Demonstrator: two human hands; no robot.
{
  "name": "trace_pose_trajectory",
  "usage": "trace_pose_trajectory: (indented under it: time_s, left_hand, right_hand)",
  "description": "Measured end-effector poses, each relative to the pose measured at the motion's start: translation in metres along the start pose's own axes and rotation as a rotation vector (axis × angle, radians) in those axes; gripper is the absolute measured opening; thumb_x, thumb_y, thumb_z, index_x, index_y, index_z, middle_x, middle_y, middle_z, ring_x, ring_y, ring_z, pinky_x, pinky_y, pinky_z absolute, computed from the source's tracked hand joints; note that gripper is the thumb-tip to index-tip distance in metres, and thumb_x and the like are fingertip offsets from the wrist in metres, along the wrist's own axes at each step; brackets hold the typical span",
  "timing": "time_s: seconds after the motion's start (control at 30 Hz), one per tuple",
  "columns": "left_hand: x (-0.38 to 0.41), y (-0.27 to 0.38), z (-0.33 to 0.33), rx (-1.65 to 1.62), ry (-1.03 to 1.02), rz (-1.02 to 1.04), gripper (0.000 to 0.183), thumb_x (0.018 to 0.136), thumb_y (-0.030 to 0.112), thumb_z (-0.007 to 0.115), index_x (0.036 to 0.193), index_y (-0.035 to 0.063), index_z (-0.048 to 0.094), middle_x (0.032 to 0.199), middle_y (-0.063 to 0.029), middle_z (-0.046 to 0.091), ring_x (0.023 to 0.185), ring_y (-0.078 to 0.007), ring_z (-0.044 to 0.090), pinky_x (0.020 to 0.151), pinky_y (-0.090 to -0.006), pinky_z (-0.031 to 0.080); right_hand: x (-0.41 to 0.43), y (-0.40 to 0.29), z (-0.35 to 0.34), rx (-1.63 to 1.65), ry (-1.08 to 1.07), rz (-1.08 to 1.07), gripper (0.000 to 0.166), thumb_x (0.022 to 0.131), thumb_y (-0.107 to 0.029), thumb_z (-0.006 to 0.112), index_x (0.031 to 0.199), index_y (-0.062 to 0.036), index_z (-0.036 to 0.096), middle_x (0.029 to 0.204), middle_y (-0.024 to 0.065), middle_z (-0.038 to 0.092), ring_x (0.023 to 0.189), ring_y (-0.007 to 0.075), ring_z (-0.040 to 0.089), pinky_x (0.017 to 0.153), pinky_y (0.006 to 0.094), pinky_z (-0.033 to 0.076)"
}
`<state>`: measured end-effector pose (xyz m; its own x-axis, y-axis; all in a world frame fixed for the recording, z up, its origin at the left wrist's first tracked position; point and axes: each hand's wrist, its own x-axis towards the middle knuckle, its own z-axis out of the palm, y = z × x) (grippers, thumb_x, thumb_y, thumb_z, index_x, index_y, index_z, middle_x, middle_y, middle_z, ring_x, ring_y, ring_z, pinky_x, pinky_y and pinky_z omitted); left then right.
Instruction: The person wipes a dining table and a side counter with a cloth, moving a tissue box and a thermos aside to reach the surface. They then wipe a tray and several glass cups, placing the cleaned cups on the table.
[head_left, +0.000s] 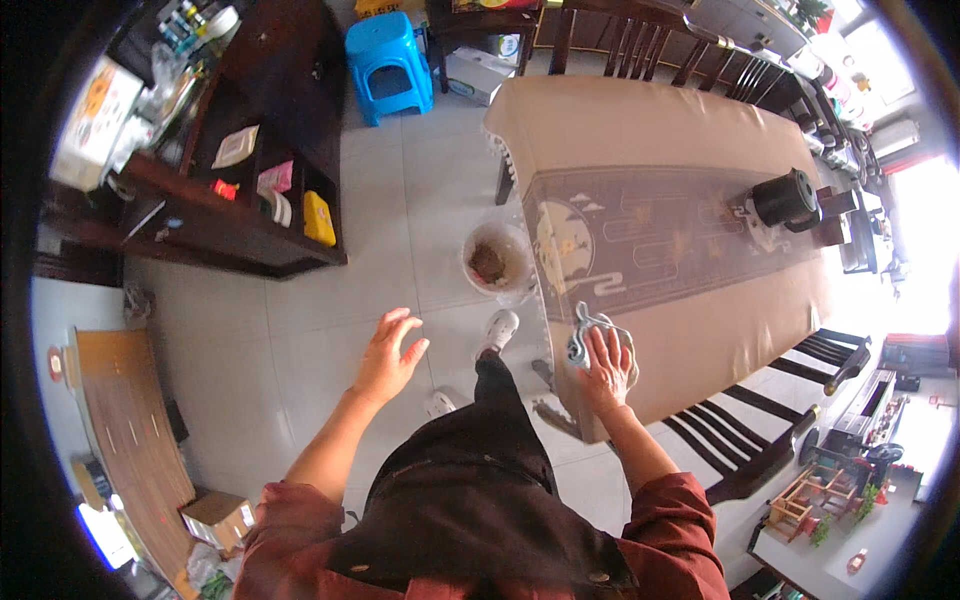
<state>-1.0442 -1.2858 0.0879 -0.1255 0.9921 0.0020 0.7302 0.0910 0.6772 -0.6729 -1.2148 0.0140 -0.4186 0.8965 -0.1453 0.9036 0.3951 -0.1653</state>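
Observation:
My right hand (608, 367) presses flat on a bunched cloth (580, 349), pale blue and grey, near the close corner of the table. Under it lies a tan tablecloth (720, 337) with tassels along its edge. A darker brown patterned panel (660, 232) runs down the tablecloth's middle. My left hand (388, 358) hangs in the air over the floor, its fingers apart and slightly bent, holding nothing. Part of the cloth is hidden beneath my right palm.
A lined waste bin (495, 259) stands by the table's near end. Dark wooden chairs (739, 454) flank the table. A black kettle (784, 199) sits towards its far end. Left are an open dark cabinet (274, 247) and a blue plastic stool (388, 67).

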Motion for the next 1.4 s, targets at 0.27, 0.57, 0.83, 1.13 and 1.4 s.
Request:
trace_pose_trajectory:
  time_s: [0.27, 0.57, 0.83, 1.13, 1.4]
  left_hand:
    - [0.208, -0.002, 0.061, -0.134, -0.083, 0.025, 0.027, 0.086, 0.017, 0.057, 0.109, 0.0044, 0.053, 0.119, -0.0127, 0.050, 0.108, -0.0261, 0.052, 0.084, -0.0333, 0.046]
    - [0.474, -0.047, 0.108, -0.359, 0.282, -0.333, 0.053, 0.094, 0.042, 0.038, 0.131, 0.0038, 0.039, 0.134, -0.0160, 0.041, 0.122, -0.0271, 0.042, 0.102, -0.0363, 0.031]
    - [0.579, -0.067, 0.155, -0.694, 0.158, -0.332, 0.047, 0.095, 0.040, 0.035, 0.098, 0.0024, 0.062, 0.095, -0.0081, 0.063, 0.091, -0.0178, 0.056, 0.081, -0.0301, 0.042]
    - [0.574, -0.076, 0.158, -0.726, 0.059, -0.247, 0.046, 0.095, 0.041, 0.033, 0.097, 0.0050, 0.061, 0.092, -0.0058, 0.062, 0.088, -0.0168, 0.055, 0.081, -0.0305, 0.042]
    - [0.582, -0.079, 0.129, -1.559, -0.451, -0.563, 0.060, 0.094, 0.051, 0.021, 0.118, 0.0053, 0.051, 0.117, -0.0094, 0.054, 0.108, -0.0209, 0.049, 0.095, -0.0367, 0.037]
  right_hand:
    - [0.242, -0.025, -0.031, 0.083, 0.033, -0.210, 0.058, 0.081, -0.030, 0.055, 0.135, -0.0182, 0.036, 0.143, 0.0003, 0.029, 0.135, 0.0243, 0.019, 0.107, 0.0467, 0.017]
    - [0.401, 0.146, -0.052, -0.209, 0.221, 0.459, 0.058, 0.091, -0.040, 0.038, 0.141, -0.0150, 0.024, 0.146, 0.0041, 0.023, 0.135, 0.0240, 0.018, 0.107, 0.0437, 0.016]
    - [0.523, 0.124, -0.068, -0.048, 0.391, 0.510, 0.053, 0.086, -0.038, 0.044, 0.130, -0.0084, 0.040, 0.133, 0.0143, 0.040, 0.123, 0.0304, 0.037, 0.101, 0.0445, 0.028]
    - [0.387, -0.010, -0.046, 0.010, -0.201, -0.277, 0.071, 0.071, -0.025, 0.065, 0.136, -0.0214, 0.035, 0.146, -0.0009, 0.025, 0.136, 0.0231, 0.017, 0.109, 0.0471, 0.014]
    - [0.561, 0.003, -0.053, -0.023, 0.480, 0.216, 0.052, 0.077, -0.023, 0.058, 0.126, -0.0119, 0.047, 0.135, 0.0049, 0.041, 0.130, 0.0280, 0.029, 0.104, 0.0477, 0.023]
